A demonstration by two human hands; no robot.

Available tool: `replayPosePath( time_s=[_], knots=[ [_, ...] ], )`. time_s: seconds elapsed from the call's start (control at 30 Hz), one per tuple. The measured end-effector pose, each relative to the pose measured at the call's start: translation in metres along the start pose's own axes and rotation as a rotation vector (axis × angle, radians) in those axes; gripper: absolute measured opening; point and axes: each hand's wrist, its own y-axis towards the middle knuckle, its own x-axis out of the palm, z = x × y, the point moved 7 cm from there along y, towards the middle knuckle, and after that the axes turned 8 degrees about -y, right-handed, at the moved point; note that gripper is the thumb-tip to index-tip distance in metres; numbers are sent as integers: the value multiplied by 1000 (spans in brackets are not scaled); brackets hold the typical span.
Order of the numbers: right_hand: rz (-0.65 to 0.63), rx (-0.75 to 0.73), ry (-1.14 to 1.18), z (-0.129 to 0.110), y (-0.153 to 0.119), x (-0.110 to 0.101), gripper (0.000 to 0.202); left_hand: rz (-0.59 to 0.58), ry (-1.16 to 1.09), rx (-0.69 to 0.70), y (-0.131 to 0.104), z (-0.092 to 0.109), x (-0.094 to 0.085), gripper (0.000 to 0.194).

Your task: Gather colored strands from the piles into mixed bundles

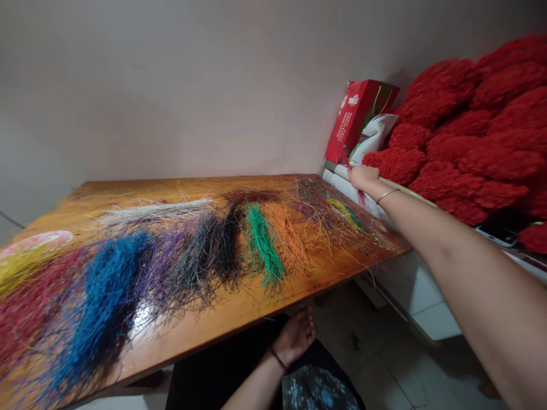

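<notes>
My right hand (362, 176) is stretched out to the far right end of the table, closed round a small bunch of dark pink strands (361, 198). Their ends stick out above and below the fist. My left hand (298, 333) rests over my lap by the table's front edge, fingers loosely curled and apart, with nothing visible in it. Nearest the right hand on the table lies a loose mix of yellow and green strands (342, 212) among brown ones. Orange strands (288, 236) and green strands (264, 245) lie left of them.
Black, grey, purple, blue (111, 285), red and yellow bunches run leftward along the wooden table (205, 336), with white strands (158, 212) behind. A red carton-like bag (348, 122) leans at the wall. Fluffy red bundles (470, 136) are heaped at right.
</notes>
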Motion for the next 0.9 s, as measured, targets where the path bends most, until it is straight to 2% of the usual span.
replayPosePath(
  time_s=[0.07, 0.2, 0.3, 0.6, 0.77, 0.83, 0.9],
  knots=[
    [-68, 53, -77, 5, 1, 7, 42, 1, 2, -6, -1, -1, 0, 12],
    [-104, 116, -173, 4, -1, 11, 54, -17, -24, -10, -3, -2, 2, 12],
    [-119, 87, -189, -7, -6, 16, 53, -12, -29, -3, -3, -2, 2, 12],
    [-18, 20, -20, -52, -31, 24, 64, 5, -46, -3, 3, 0, -2, 11],
    [28, -91, 289, -94, -51, 37, 67, -20, -62, -29, 5, -3, 0, 11],
    [23, -118, 548, -109, -58, 47, 66, -44, -80, -38, 5, -4, 1, 10],
    [10, -177, 904, -123, -66, 55, 63, -42, -76, -45, 4, -4, 2, 10]
  ],
)
